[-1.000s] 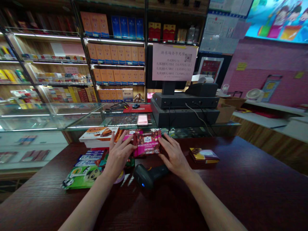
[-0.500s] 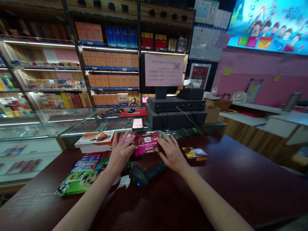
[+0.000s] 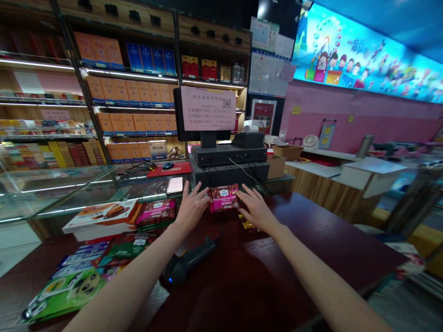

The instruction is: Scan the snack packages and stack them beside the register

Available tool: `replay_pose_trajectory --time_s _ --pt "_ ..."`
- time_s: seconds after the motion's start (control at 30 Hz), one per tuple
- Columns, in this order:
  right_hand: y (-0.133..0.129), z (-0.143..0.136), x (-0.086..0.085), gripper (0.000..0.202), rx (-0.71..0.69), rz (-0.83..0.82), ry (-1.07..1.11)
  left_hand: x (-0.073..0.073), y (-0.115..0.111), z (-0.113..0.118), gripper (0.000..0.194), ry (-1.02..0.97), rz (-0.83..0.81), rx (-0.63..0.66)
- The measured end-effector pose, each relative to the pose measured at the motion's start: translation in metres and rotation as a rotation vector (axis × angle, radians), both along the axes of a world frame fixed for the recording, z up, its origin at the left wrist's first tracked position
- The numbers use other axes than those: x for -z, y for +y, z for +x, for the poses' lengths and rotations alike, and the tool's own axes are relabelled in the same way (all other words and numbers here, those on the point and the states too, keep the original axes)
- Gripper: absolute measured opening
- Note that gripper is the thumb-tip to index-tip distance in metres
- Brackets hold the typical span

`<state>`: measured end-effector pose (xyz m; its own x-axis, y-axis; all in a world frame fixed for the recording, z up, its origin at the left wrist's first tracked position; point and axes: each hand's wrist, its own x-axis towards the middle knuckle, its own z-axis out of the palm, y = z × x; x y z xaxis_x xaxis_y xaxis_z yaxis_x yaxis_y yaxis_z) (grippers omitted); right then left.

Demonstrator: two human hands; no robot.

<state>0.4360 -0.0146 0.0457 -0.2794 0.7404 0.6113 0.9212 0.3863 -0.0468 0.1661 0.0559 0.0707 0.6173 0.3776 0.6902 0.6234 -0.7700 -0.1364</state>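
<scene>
Plainly, in the head view, a magenta-and-brown chocolate packet (image 3: 224, 198) is held between both hands, its printed face turned toward the camera. Its left edge is gripped by the fingers of the left hand (image 3: 193, 207), its right edge by those of the right hand (image 3: 259, 211). A yellow packet (image 3: 245, 224) is partly hidden by the right hand; nearer the camera, a dark scanner (image 3: 194, 259) is seen lying on the tabletop (image 3: 235, 281).

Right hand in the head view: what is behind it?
Part of a yellow packet on the brown table shows past the right hand. Whatever the hand covers, including the rest of that packet, cannot be seen.
</scene>
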Motion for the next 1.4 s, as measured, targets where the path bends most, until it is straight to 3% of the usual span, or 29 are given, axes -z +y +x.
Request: replay_pose_trajectory --time_s 0.3,0.57,0.87,1.4 --pt "0.021 0.074 0.014 0.065 0.099 -0.12 0.069 0.013 0.026 0.08 0.017 0.026 -0.029 0.053" --pt "0.037 0.111 0.034 0.065 0.129 -0.253 0.103 0.037 0.049 0.124 0.02 0.13 -0.076 0.079" --pt "0.051 0.132 0.047 0.071 0.148 -0.445 0.106 0.054 0.06 0.145 0.016 0.234 -0.103 0.133" --pt "0.058 0.139 0.057 0.066 0.202 -0.616 0.095 0.075 0.075 0.154 0.015 0.315 -0.204 0.149"
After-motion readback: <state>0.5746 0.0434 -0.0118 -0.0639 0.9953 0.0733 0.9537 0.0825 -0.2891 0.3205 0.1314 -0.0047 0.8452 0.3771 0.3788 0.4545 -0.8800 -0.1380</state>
